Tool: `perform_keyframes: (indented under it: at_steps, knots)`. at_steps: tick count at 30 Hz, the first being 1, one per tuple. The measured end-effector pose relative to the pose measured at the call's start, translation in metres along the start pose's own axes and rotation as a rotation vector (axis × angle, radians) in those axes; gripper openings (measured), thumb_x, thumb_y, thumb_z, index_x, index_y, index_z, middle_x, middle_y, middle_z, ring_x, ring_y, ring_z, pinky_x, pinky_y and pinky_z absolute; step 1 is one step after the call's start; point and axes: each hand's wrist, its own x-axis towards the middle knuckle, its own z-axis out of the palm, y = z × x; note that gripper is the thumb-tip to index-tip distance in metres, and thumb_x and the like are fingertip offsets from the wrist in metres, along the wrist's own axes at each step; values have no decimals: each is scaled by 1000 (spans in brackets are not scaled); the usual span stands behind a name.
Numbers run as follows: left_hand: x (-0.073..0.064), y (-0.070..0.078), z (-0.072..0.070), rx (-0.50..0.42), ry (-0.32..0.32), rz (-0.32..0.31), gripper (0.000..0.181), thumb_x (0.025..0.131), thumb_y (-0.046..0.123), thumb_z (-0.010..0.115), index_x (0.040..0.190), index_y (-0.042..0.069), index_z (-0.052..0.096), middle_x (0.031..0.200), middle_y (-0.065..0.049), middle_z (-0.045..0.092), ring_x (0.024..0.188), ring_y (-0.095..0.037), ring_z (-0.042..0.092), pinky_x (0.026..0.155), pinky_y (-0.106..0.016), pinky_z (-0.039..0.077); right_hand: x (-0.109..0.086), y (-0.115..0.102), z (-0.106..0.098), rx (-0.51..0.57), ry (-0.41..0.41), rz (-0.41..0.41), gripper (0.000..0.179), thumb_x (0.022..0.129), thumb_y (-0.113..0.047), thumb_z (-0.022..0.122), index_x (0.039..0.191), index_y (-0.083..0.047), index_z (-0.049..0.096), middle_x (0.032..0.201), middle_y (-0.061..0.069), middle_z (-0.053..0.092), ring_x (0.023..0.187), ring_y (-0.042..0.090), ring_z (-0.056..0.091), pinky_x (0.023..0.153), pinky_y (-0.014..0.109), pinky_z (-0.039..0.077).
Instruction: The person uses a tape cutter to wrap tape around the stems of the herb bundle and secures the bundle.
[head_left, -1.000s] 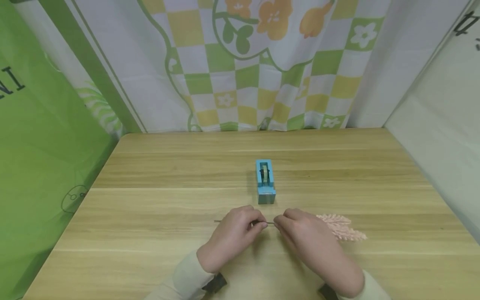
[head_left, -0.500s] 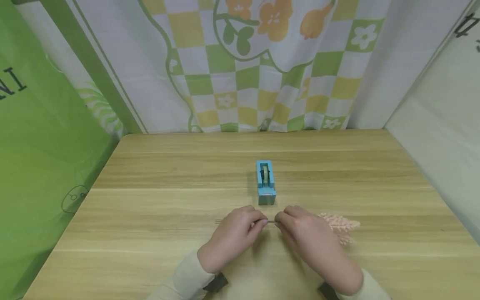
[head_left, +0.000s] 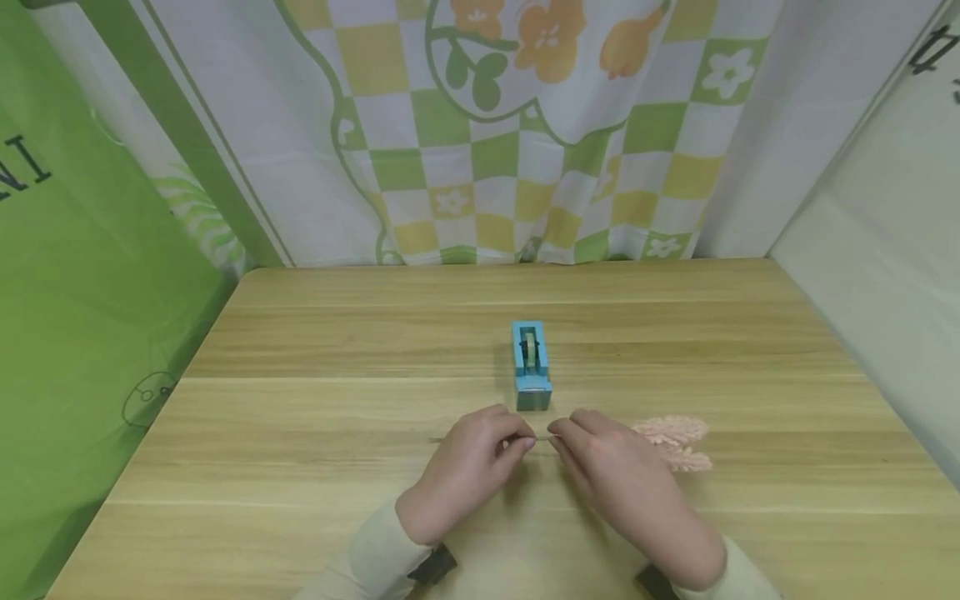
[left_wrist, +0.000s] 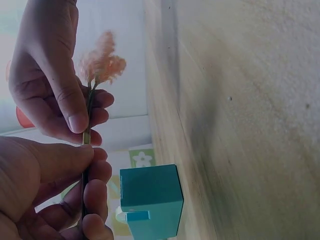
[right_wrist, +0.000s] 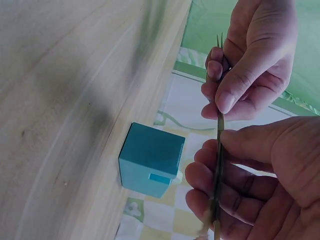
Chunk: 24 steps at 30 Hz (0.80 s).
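Note:
Pink artificial flowers [head_left: 672, 431] with thin dark green stems [left_wrist: 90, 107] are held sideways above the table, blossoms to the right. My left hand [head_left: 472, 462] pinches the stems between thumb and fingers, and the stem ends stick out to its left. Close beside it, my right hand [head_left: 626, 483] pinches the same stems nearer the blossoms. A short length of stem shows between the two thumbs. In the right wrist view two stem tips [right_wrist: 220, 40] point past the left hand. Just beyond the hands stands a blue tape dispenser [head_left: 531, 367] with a tape roll in it.
The wooden table [head_left: 337, 333] runs back to a checked green, yellow and white curtain [head_left: 495, 167]. A green cloth [head_left: 82, 292] hangs on the left and a pale one [head_left: 885, 208] on the right.
The blossoms have turned and shifted slightly at the right hand, and the stems have rolled between the fingers. Both hands stay in nearly the same place; the tape dispenser has not moved.

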Motion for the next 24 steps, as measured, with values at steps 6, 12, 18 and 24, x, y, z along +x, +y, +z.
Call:
perform_keyframes:
  at_steps: [6,12,18,24]
  knots:
    - [0,-1,2,5,-2,-18,7,97,11,73,100,8,79,89,-1,72,72,0,54,66,-15,48,1,0,2,28,-13,8,11,88,-10,83,96,-14,78,81,-7,62,67,3,52,54,16,45]
    - [-1,1,3,62,-50,-31,16,103,17,66,104,8,79,91,-2,72,70,0,54,65,-15,49,2,2,4,30,-1,-7,12,87,-11,85,94,-16,76,84,-7,66,72,5,60,60,18,52]
    - [-1,2,2,112,-49,5,21,107,15,60,105,5,78,79,1,64,65,-2,46,61,-16,45,3,2,2,54,1,13,11,88,-10,83,94,-15,76,88,-5,73,79,9,68,69,23,59]
    - [1,2,1,108,-23,13,17,104,15,64,102,7,79,78,2,65,64,-1,47,60,-14,45,4,0,2,89,-31,57,8,90,-10,81,93,-14,74,83,-6,68,70,4,60,62,18,54]
